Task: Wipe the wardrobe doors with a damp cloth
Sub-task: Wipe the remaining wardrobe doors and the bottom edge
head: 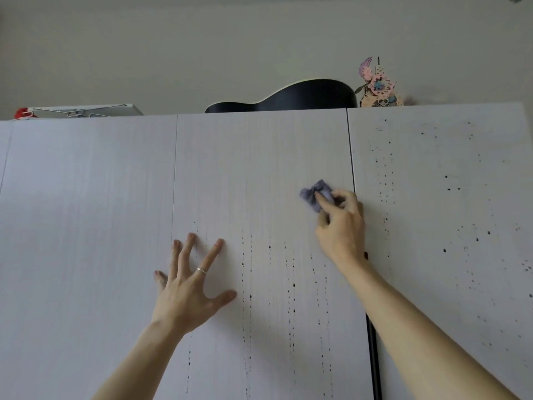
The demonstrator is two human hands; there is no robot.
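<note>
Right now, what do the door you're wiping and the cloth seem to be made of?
The middle door: likely laminated board, matte, with a pale wood-grain print; fine vertical streaks and no glare suggest it, the core is hidden. The cloth: soft woven or microfibre fabric, grey-purple, judging by its crumpled folds under the right hand.

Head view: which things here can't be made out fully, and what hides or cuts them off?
Cloth: partly under fingers of the right hand; dampness cannot be seen.
Middle door: lower part cut off by the bottom edge.
Black guitar-shaped object: mostly hidden behind the top edge of the wardrobe.
Red object, far left: nearly all hidden behind that edge.
Dark spots: too small to identify.
</note>
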